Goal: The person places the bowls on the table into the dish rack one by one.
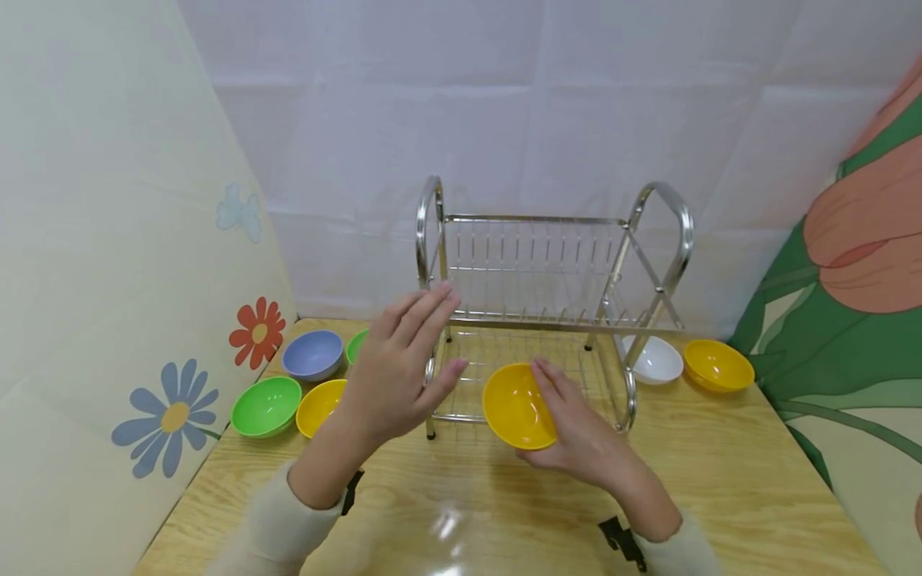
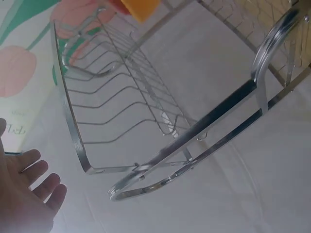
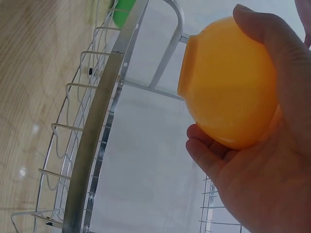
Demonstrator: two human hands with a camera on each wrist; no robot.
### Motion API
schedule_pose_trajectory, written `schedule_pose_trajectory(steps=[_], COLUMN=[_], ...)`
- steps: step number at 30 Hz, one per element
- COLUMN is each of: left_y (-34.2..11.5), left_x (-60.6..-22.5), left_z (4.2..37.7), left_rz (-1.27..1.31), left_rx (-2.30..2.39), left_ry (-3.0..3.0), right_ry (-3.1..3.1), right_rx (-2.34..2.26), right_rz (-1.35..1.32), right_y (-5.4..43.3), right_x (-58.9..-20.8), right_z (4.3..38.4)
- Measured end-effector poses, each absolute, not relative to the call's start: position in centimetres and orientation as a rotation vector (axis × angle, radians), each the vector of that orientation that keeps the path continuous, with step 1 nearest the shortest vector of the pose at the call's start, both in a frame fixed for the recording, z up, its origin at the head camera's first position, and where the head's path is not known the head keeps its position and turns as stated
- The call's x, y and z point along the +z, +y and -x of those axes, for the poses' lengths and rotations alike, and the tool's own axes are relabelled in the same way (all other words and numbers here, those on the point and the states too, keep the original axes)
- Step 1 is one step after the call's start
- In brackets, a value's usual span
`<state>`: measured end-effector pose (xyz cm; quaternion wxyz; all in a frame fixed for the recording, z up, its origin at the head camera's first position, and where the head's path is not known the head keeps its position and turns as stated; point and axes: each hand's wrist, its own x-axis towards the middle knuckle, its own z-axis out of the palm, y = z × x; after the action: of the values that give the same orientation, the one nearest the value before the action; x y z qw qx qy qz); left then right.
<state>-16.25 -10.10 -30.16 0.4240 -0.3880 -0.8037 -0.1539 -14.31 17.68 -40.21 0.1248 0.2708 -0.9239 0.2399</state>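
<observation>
My right hand (image 1: 587,440) grips a yellow bowl (image 1: 520,406) by its right side, in front of the metal dish rack (image 1: 540,324). In the right wrist view the thumb lies on one side of the yellow bowl (image 3: 228,87) and the fingers on the other, its foot ring showing. My left hand (image 1: 399,364) is raised near the rack's left end, fingers straight, holding nothing. The left wrist view shows those spread fingers (image 2: 41,177) apart from the rack (image 2: 121,111).
On the wooden table (image 1: 547,520), a blue bowl (image 1: 313,355), a green bowl (image 1: 266,406), another yellow bowl (image 1: 317,406) and a partly hidden green bowl (image 1: 356,345) stand left of the rack. To its right are a white bowl (image 1: 657,362) and a yellow bowl (image 1: 719,366).
</observation>
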Motion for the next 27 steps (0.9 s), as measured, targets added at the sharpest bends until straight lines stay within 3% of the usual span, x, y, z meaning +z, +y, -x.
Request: schedule_pose_trajectory(steps=[27], left_y=[-9.6], left_x=[-38.0], left_z=[14.6], left_rz=[1.099], left_rx=[-0.353], left_ry=[-2.418], right_ry=[-2.647], right_rx=[0.663], right_rz=[-0.853], right_y=[16.9], right_x=[-39.9], right_z=[13.9])
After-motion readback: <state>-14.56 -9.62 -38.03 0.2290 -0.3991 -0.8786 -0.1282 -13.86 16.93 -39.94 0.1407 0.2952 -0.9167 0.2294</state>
